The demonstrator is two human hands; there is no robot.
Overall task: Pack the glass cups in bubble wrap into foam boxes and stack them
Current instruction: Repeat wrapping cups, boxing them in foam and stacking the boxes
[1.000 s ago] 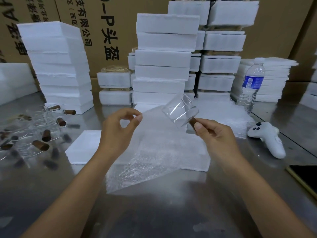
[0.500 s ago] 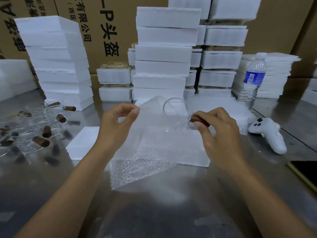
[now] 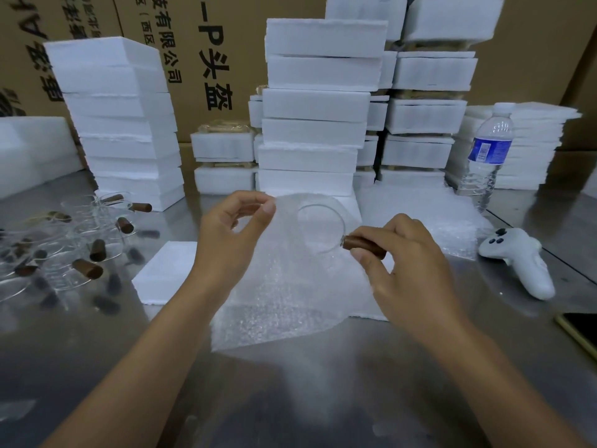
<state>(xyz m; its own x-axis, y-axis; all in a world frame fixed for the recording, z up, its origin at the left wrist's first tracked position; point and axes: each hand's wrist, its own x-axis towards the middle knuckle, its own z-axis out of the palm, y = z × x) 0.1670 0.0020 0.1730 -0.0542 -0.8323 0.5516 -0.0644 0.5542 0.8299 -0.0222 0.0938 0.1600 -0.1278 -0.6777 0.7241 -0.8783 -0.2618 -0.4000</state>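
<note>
Lowering glass cup (image 3: 319, 227) from raised tilt into lifted bubble wrap (image 3: 284, 286), right hand (image 3: 397, 263) pinching brown handle (image 3: 363, 245); left hand (image 3: 235, 234) pinching wrap's top edge, unchanged, above foam box (image 3: 168, 270).

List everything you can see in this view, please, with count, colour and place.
Cup: one, clear with brown handle, held over the wrap.
Wrap: one sheet, clear, centre.
Loose cups: several, clear with brown handles, left.
Foam boxes: many stacks, white, rear.
Foam piece: one, white, under the wrap.
Bottle: one, clear with blue label, right.
Controller: one, white, right.
Phone: one, dark, right edge.
Cartons: brown, behind.
Table: steel.
Left hand: pinching the wrap.
Right hand: holding the cup's handle.
</note>
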